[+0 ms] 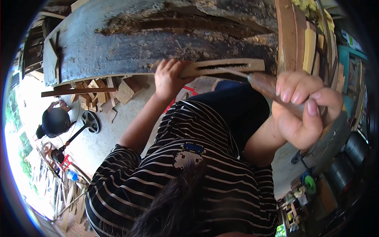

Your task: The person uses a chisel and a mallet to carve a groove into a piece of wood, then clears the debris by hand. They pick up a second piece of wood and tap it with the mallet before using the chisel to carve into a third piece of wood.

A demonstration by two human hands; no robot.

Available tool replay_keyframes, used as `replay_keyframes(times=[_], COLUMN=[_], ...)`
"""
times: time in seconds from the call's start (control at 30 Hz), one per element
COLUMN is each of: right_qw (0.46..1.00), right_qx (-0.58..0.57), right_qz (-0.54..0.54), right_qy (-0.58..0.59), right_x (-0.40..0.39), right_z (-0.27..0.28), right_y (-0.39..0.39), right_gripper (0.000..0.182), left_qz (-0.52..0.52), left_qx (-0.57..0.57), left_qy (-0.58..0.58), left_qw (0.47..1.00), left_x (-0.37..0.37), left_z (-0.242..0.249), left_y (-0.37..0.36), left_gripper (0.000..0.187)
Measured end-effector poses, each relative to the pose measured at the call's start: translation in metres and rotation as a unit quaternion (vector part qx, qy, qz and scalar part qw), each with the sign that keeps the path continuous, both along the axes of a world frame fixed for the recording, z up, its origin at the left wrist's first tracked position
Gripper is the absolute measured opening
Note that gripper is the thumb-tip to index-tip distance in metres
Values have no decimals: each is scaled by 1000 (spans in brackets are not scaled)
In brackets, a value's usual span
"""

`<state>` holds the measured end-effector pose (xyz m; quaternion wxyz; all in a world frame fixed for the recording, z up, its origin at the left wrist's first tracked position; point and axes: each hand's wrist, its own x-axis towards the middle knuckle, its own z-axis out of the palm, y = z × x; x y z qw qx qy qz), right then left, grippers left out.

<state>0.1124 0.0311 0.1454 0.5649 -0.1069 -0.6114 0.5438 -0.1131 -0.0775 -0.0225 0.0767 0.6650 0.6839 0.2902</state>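
A pale strip of wood with a long dark slot cut through it lies along the near edge of the worn workbench. My left hand is closed around the strip's left end, its fingers over the top. In my right hand is a wooden-handled chisel, the fingers wrapped round its handle and the thumb laid along it. Its narrow metal blade points left and reaches the slot; the tip is hard to make out against the wood.
Wood offcuts are heaped on the floor at the left. Long boards lie across the bench's right end. A black stool-like object stands at far left, and dark cylinders are at lower right. The bench top has a deep rough hollow.
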Motion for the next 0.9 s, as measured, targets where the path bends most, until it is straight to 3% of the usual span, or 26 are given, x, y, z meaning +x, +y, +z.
replay_keyframes(times=[0.3, 0.5, 0.7, 0.8, 0.87, 0.9], right_qw=[999, 998, 999, 998, 997, 997], right_qx=[-12, -25, -13, -35, -32, -32], right_qz=[-38, -48, -49, -50, -67, -68], right_qy=[29, -25, 5, -18, -19, -19], right_x=[-32, -58, -42, -46, -45, -45], right_z=[4, -27, 1, -26, -32, -30], right_y=[12, 6, -3, 6, 7, 6], right_gripper=[14, 7, 9, 7, 7, 7], left_qz=[20, 3, 4, 8, 8, 8], left_qx=[4, 12, -19, -61, -57, -57], left_qy=[-7, -14, -14, 0, 116, 117], left_qw=[1000, 1000, 1000, 998, 992, 992], left_x=[-1, -2, 1, 6, 13, 18], left_z=[-3, -5, -6, -1, 7, 12], left_y=[-1, 1, 6, 5, 4, 4], left_gripper=[45, 47, 44, 45, 50, 50])
